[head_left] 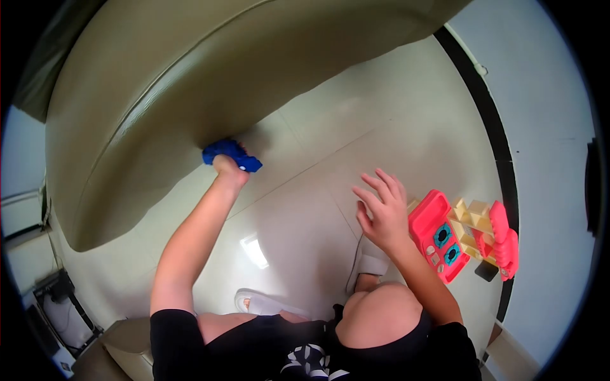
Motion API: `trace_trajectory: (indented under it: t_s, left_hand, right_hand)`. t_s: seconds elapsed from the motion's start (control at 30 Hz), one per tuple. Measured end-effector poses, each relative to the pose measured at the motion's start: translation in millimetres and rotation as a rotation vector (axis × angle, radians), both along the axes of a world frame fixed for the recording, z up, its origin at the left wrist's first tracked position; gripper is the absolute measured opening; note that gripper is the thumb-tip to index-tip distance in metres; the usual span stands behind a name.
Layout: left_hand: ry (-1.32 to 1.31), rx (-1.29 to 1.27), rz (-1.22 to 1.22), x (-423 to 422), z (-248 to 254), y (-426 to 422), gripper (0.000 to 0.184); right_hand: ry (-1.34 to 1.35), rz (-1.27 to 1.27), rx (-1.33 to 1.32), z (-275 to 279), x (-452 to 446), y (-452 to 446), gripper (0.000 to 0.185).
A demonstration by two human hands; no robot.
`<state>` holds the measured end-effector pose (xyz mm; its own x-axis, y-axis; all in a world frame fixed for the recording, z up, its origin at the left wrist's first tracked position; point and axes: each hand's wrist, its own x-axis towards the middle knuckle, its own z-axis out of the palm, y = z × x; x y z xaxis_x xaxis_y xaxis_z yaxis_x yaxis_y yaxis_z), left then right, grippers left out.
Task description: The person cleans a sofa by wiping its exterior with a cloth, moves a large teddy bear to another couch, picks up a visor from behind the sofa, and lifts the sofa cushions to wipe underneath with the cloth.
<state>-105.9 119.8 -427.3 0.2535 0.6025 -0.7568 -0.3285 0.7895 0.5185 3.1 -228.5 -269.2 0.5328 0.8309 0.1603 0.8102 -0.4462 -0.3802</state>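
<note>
My left hand (pixel 232 166) reaches out to the lower edge of a taupe sofa (pixel 210 82). It is closed on a crumpled blue cloth (pixel 219 150), which covers most of its fingers. Whether the cloth presses on the sofa or only on the floor there, I cannot tell. My right hand (pixel 385 209) is held above the tiled floor with its fingers spread and nothing in them. Just to its right stands a pink and cream toy kitchen (pixel 432 219) with two teal burners.
Glossy floor tiles (pixel 305 184) lie between the sofa and my legs. A black baseboard (pixel 492 127) runs along the pale wall (pixel 540 101) on the right. My feet wear light slippers (pixel 264 303). A dark metal-framed item (pixel 60 305) stands at the lower left.
</note>
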Motion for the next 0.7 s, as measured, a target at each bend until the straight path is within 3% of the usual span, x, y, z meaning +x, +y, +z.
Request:
trace_trajectory:
  t_s: [0.07,0.1,0.17,0.27,0.37,0.4,0.5,0.7]
  left_hand:
    - [-0.079,0.03,-0.14,46,3,-20,0.036]
    - [-0.047,-0.098,0.002,80,29,-35,0.035]
    - [-0.141,-0.136,0.133,135,30,-48,0.034]
    - [-0.151,-0.121,0.017,194,20,-68,0.032]
    - [-0.308,-0.199,-0.462,221,26,-79,0.036]
    - [-0.44,-0.167,-0.586,224,30,-80,0.046]
    - [-0.449,-0.074,-0.746,228,73,-85,0.054]
    - [-0.561,-0.177,-0.835,239,42,-86,0.059]
  right_hand:
    - [-0.046,-0.072,-0.031,-1,6,-31,0.035]
    - [-0.057,-0.086,-0.089,0,9,-41,0.035]
    - [-0.085,-0.116,-0.204,2,16,-59,0.036]
    - [-0.037,-0.143,-0.274,-24,27,-90,0.038]
    - [-0.088,-0.15,-0.307,-43,35,-115,0.032]
    - [-0.069,-0.166,-0.338,-47,37,-119,0.033]
    - [-0.05,-0.249,-0.377,-58,43,-126,0.034]
    - [-0.136,-0.554,-0.374,-124,81,-208,0.025]
